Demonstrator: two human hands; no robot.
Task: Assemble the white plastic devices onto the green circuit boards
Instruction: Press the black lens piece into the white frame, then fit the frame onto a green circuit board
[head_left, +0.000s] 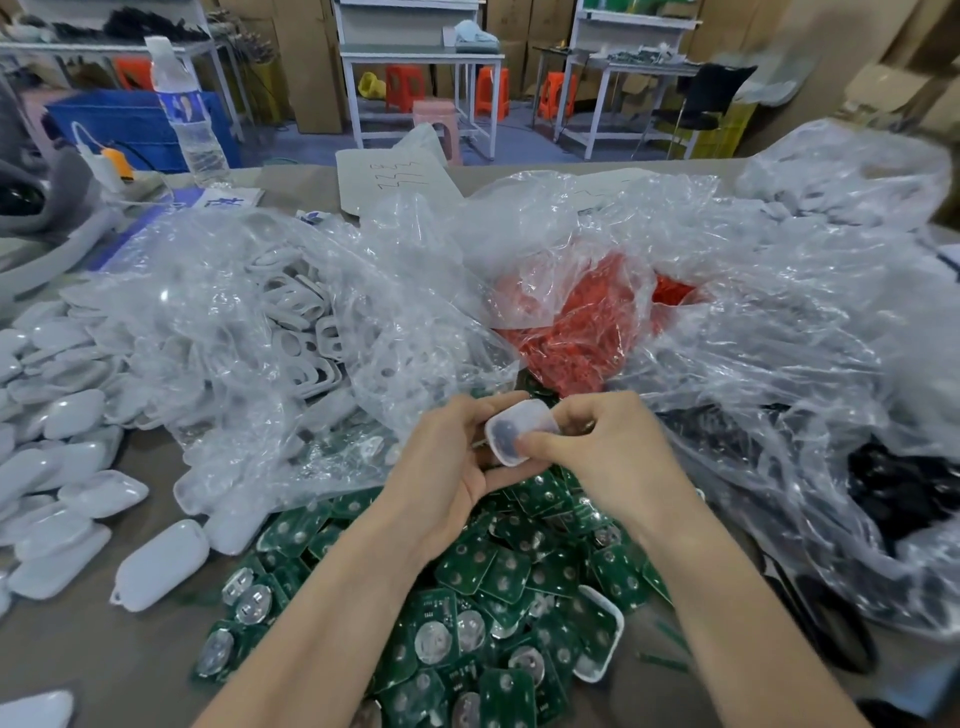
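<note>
Workbench (130, 670) under heaped bags (311, 249): both hands grip one white shell (521, 434), left hand (452, 462) curled under it, right hand (608, 447) pinching its near corner. Green boards (498, 577) lie directly below the grip, toward the person.

I see a milky white shell (519, 421), green circuit boards (511, 574) dotted with silver discs, and red parts (582, 332) inside a clear bag (260, 291).

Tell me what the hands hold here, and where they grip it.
One white plastic shell: left hand grips its left edge, right hand pinches its right side.
</note>
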